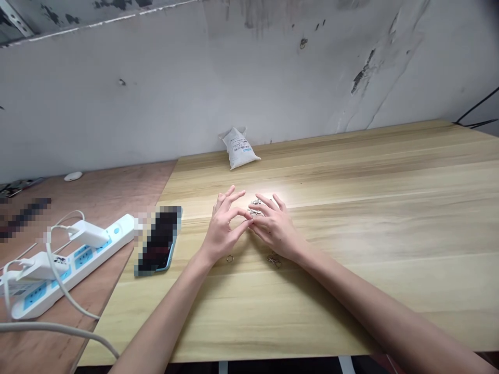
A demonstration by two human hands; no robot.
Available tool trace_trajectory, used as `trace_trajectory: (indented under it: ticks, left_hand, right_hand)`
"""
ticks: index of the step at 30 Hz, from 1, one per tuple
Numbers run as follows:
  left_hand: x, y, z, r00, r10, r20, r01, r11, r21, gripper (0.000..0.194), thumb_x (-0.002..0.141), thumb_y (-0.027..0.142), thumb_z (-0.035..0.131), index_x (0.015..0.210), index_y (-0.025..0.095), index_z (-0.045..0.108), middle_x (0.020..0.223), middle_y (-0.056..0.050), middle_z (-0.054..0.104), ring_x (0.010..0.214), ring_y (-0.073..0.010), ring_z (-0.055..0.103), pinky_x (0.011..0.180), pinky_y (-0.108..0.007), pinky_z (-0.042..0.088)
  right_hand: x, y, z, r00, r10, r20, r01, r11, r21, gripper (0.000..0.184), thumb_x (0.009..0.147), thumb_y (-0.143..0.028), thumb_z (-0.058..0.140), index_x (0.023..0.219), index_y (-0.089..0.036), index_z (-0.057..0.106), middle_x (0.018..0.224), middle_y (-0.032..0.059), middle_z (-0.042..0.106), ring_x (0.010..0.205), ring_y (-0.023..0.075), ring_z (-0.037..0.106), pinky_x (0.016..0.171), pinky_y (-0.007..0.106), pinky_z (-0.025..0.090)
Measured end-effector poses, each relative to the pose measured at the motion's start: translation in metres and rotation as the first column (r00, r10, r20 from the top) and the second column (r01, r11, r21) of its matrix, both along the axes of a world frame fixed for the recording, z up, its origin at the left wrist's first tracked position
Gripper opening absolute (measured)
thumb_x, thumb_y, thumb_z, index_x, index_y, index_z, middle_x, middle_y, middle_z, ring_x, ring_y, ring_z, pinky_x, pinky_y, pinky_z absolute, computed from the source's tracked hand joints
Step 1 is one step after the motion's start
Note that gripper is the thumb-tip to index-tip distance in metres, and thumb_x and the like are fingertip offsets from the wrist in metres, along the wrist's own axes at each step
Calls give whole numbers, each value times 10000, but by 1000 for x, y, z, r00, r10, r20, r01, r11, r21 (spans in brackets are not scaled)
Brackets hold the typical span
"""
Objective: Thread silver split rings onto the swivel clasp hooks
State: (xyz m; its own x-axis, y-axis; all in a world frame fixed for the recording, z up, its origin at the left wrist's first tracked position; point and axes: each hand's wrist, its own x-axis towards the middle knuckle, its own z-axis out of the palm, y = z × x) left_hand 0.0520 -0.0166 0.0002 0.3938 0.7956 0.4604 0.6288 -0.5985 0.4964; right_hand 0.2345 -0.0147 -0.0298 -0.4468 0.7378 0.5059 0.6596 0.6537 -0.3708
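Note:
Above the middle of the wooden table, my left hand [226, 223] pinches thumb and forefinger together, its other fingers raised. My right hand [277, 228] meets it there, thumb and forefinger touching the left fingertips. Whatever is held between them is too small and covered to make out. Just beyond the fingers lies a small pile of silvery metal pieces [255, 202], partly hidden by my right hand. A single metal ring [230, 258] rests below my left hand. Several more small metal rings or clasps [274, 260] lie in a cluster under my right wrist.
A phone [159, 241], partly blurred, lies left of my hands. Further left, a white power strip [83, 265] holds plugged chargers and trailing cables [62, 327]. A white plastic packet [238, 149] leans near the wall. A white oval object [73, 176] sits at the far left.

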Motion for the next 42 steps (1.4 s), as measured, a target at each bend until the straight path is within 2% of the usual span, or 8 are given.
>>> trace_trajectory:
  ticks: [8, 15, 22, 27, 31, 35, 38, 42]
  left_hand:
    - [-6, 5, -2, 1000, 31, -5, -31, 987, -159, 170, 842, 324, 681, 997, 256, 694, 1417, -62, 506, 1430, -274, 296, 1137, -552, 306]
    - [-11, 7, -1, 999, -11, -49, 3, 985, -171, 124, 875, 352, 639, 875, 279, 739, 1457, -23, 473, 1448, -280, 272, 1175, -640, 89]
    - [-13, 7, 0, 953, 83, -290, -50, 992, 118, 134, 883, 293, 621, 802, 249, 719, 1457, -38, 479, 1455, -293, 247, 1157, -682, 32]
    - [-9, 5, -1, 909, 114, -401, -21, 973, 228, 133, 900, 245, 580, 848, 247, 702, 1480, -47, 449, 1444, -304, 271, 1162, -670, 20]
    - [-24, 10, 9, 940, 49, -338, -43, 999, 25, 347, 856, 325, 646, 1192, 248, 604, 1416, -113, 484, 1322, -312, 431, 1121, -613, 260]
    - [-42, 3, 34, 949, -102, -297, -1, 946, -325, 207, 903, 381, 558, 1008, 221, 638, 1015, -51, 647, 964, -209, 608, 858, -353, 490]
    - [-47, -15, 47, 912, -200, -357, -33, 833, -552, 212, 837, 408, 626, 956, 235, 651, 888, -11, 651, 817, -184, 612, 707, -279, 472]
    - [-42, -41, 41, 910, -180, -373, -64, 830, -555, 66, 820, 292, 612, 849, 237, 636, 847, 5, 639, 794, -182, 594, 662, -266, 432]
  right_hand:
    - [3, 3, -1, 998, -14, 57, 11, 998, 57, 218, 941, -277, 533, 885, -281, 744, 1206, 48, 668, 1300, 283, 460, 1131, 590, 223]
    - [8, 5, 1, 999, 23, 37, -21, 998, -54, 196, 932, -298, 563, 918, -296, 758, 1166, 52, 678, 1279, 288, 471, 1119, 600, 220]
    - [20, 10, 16, 990, 92, -110, -121, 946, -302, 207, 933, -321, 561, 881, -271, 755, 1200, 51, 658, 1321, 294, 421, 1110, 611, 215]
    - [19, 10, 20, 989, 105, -104, -133, 943, -306, 239, 940, -272, 528, 848, -249, 748, 1165, 60, 664, 1274, 279, 462, 1086, 562, 280]
    - [25, 18, 10, 998, -60, -33, 55, 988, -147, 216, 923, -321, 553, 840, -259, 743, 1119, 72, 666, 1183, 288, 517, 1075, 604, 244]
    - [37, 21, 22, 986, -162, 37, 165, 981, -107, 179, 910, -316, 573, 896, -242, 735, 1082, 92, 666, 1094, 278, 549, 1041, 565, 288]
    - [43, 8, 46, 989, -38, 141, 75, 962, -261, 186, 908, -279, 574, 818, -230, 729, 867, 57, 680, 858, 217, 595, 816, 388, 427]
    - [44, -28, 63, 935, 207, 288, -132, 957, -260, 134, 853, -276, 657, 744, -221, 714, 724, 19, 651, 711, 172, 579, 696, 314, 382]
